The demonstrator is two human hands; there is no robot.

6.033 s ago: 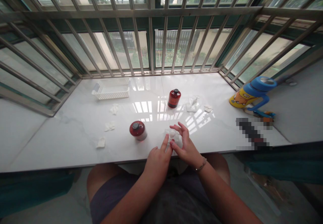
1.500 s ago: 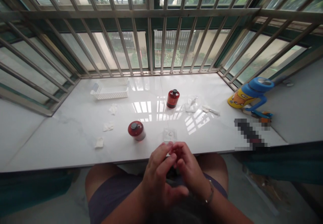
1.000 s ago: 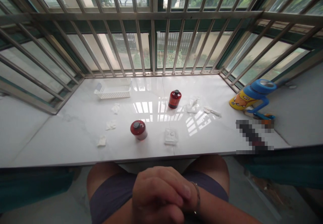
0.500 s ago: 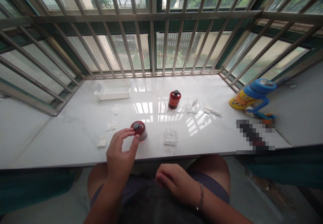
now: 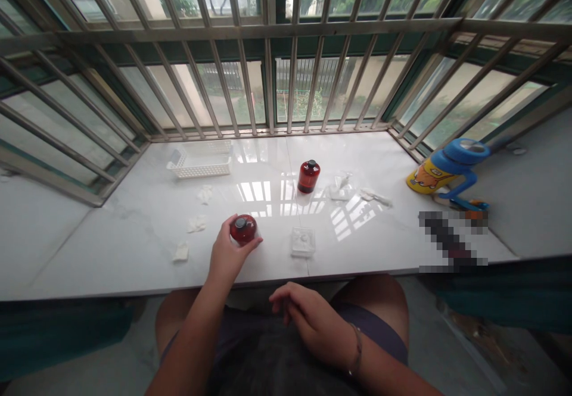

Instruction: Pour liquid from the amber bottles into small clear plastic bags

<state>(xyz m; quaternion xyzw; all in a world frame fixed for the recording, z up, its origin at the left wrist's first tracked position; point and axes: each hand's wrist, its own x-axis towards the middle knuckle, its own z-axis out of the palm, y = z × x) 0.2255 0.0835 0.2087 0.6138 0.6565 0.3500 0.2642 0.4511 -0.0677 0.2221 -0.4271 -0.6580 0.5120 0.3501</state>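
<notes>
My left hand [image 5: 229,253] is curved around a squat red bottle [image 5: 245,229] with a black cap, thumb on its near right side and fingers on its left. The bottle stands on the white marble-look counter near its front edge. Over my lap, my right hand [image 5: 304,312] hangs with loosely bent fingers, partly apart, and nothing in it. A second red bottle [image 5: 308,177] with a black cap stands farther back. Between my hands and that bottle lies a small clear plastic box [image 5: 303,242].
A white perforated basket [image 5: 201,167] sits at the back left. Crumpled white scraps [image 5: 196,224] lie left of the near bottle. Another clear piece [image 5: 342,187] and a whitish strip [image 5: 376,198] lie at right. A blue-and-yellow flask [image 5: 447,167] stands far right. Metal bars [image 5: 295,86] close the back.
My left hand has moved forward and right, closing from a loose reach beside the near bottle to a grasp around it. The fingers of my right hand have loosened slightly.
</notes>
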